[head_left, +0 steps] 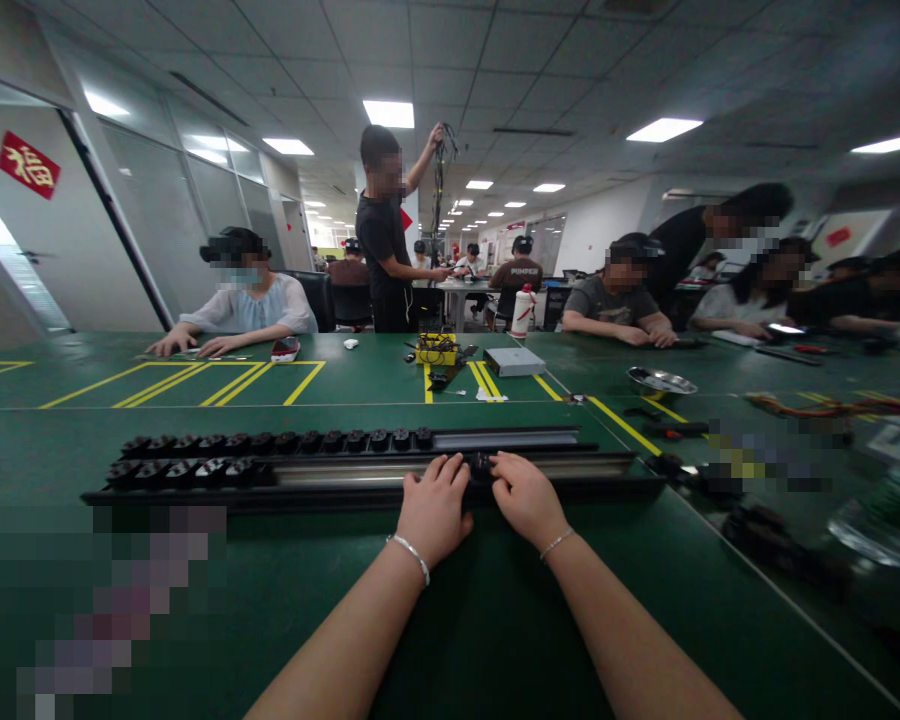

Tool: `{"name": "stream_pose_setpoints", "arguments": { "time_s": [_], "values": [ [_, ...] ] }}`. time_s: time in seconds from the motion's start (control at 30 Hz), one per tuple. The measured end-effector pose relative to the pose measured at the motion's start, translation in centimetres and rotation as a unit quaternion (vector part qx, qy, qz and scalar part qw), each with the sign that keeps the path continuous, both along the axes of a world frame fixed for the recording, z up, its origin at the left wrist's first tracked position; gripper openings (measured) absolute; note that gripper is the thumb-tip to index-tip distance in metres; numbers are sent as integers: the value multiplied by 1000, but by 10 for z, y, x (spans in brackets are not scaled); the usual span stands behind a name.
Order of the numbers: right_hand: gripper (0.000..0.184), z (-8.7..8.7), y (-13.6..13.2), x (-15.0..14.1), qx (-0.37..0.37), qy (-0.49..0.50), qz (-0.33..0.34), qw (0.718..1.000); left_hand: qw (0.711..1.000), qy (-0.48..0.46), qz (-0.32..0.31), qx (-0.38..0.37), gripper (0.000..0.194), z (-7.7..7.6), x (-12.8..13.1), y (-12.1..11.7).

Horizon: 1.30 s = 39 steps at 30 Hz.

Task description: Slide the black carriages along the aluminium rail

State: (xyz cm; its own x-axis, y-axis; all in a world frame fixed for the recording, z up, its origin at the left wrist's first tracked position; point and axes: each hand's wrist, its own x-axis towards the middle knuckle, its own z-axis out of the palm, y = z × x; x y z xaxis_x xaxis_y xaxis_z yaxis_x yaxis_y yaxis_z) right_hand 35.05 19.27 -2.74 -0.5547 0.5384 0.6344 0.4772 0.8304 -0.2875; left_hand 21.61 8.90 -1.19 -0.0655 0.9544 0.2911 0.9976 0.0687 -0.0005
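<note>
Two long black rails lie side by side across the green table, the front one (330,477) nearer me and the back one (510,438) behind it. Rows of small black modules (211,470) sit in their left parts. One separate black module (481,466) is at the front rail's channel, between my hands. My left hand (433,508) is curled over the front rail, thumb on the near side, fingertips beside that module. From the right, my right hand (526,497) has its bent fingers against the module. The palms hide part of the rail.
Beyond the rails are a yellow box with cables (436,349), a grey box (514,361) and a metal dish (661,381). Dark parts (765,535) and a plastic bottle (889,510) are at the right. Several people sit or stand across the table.
</note>
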Motion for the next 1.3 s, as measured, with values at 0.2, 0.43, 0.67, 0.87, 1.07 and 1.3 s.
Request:
{"name": "stream_pose_setpoints", "arguments": {
  "time_s": [0.2, 0.43, 0.67, 0.87, 1.07, 1.3],
  "values": [
    [26, -1, 1, 0, 8, 4, 0, 1000, 1000, -6, -1, 7, 61, 0, 0, 1],
    [25, 0, 1, 0, 8, -9, -6, 1000, 1000, -5, 0, -3, 62, 0, 0, 1],
    [25, 0, 2, 2, -5, -29, -19, 999, 1000, -6, -4, 9, 61, -1, 0, 2],
    [25, 0, 2, 2, -8, -32, -14, 999, 1000, -11, 5, -2, 60, 1, 0, 3],
    [26, -1, 3, 1, 0, -25, -11, 1000, 1000, -13, 2, -14, 61, 2, 0, 3],
    [26, -2, 3, 1, 1, -22, -15, 1000, 1000, -16, -3, -11, 61, 2, -1, 3]
  ]
}}
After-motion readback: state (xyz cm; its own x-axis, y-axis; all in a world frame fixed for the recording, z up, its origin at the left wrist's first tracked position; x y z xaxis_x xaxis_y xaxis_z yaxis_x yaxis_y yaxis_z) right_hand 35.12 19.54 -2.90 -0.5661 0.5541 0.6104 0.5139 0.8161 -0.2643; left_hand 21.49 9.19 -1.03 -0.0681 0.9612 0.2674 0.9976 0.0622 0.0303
